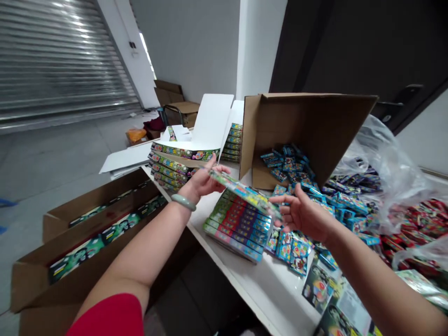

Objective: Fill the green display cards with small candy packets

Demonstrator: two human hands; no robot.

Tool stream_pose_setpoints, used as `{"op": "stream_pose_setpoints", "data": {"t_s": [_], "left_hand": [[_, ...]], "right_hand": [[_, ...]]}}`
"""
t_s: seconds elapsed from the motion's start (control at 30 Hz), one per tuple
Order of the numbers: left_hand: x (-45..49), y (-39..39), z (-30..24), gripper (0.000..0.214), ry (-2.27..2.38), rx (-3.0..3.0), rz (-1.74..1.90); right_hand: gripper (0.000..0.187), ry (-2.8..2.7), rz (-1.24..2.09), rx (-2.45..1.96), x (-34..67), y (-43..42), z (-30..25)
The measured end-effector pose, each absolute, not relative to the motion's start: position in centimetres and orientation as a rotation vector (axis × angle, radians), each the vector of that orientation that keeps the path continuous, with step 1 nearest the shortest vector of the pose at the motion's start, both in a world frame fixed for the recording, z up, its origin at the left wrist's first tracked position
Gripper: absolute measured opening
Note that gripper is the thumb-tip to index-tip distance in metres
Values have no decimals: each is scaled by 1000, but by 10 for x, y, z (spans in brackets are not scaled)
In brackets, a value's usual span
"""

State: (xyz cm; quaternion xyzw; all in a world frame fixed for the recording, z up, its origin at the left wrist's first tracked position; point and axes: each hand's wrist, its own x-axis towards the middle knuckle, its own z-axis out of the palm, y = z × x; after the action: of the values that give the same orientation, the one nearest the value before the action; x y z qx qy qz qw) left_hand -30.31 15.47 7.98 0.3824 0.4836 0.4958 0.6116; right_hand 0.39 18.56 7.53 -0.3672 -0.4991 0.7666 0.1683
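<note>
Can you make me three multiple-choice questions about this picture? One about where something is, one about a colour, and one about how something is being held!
1. Which wrist wears the pale green bangle?
A) left B) right C) neither

2. What colour is the sleeve on the left arm?
A) blue B) red C) white

3. How is the long printed box being held?
A) lying on the floor B) pinched between both hands C) stuffed in a bag

Answers:
1 A, the bangle sits on the left wrist.
2 B, the sleeve shows red at the bottom of the view.
3 B, the left hand and right hand hold it up between them.
</note>
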Motion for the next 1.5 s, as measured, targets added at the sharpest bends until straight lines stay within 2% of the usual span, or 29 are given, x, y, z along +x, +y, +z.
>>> {"op": "stream_pose_setpoints", "data": {"t_s": [0.07,0.1,0.13,0.2,0.27,0.33,0.4,0.53,0.7,0.8,0.9,1.0,1.07,1.17,1.37,1.5], "left_hand": [[-305,119,79,55,1092,962,1101],[-304,105,77,52,1087,1005,1069],[-302,94,73,59,1081,1039,1043],[-297,82,64,87,1087,1101,1042],[-289,85,53,96,1175,1190,1134],[-282,97,44,87,1345,1300,1264],[-279,111,39,72,1499,1401,1379],[-282,127,39,43,1663,1635,1536],[-285,132,54,22,1780,1805,1591],[-284,128,65,28,1660,1803,1510],[-286,110,66,40,1570,1763,1378],[-294,83,53,43,1598,1724,1312],[-300,65,41,50,1629,1744,1240],[-304,44,20,54,1712,1881,1099],[-298,22,-17,64,1853,2197,928],[-295,20,-40,59,1912,2367,1031]], "right_hand": [[50,-1518,2104,-1066,6,165,70],[52,-1578,2015,-1063,6,158,66],[60,-1645,1902,-1042,5,153,61],[74,-1798,1599,-984,1,151,51],[69,-1947,1188,-940,-3,157,41],[56,-2021,788,-920,-6,166,35],[50,-2012,603,-923,-10,172,32],[56,-1997,560,-989,-19,174,38],[25,-1976,323,-935,-23,186,56],[20,-1935,327,-998,-21,188,64],[24,-1921,616,-1060,-14,169,67],[39,-2002,975,-1044,-6,137,61],[56,-2126,999,-1043,-2,114,51],[68,-2323,724,-1043,0,88,25],[48,-2416,111,-1019,-6,71,-31],[42,-2390,-80,-1013,-6,71,-53]]}}
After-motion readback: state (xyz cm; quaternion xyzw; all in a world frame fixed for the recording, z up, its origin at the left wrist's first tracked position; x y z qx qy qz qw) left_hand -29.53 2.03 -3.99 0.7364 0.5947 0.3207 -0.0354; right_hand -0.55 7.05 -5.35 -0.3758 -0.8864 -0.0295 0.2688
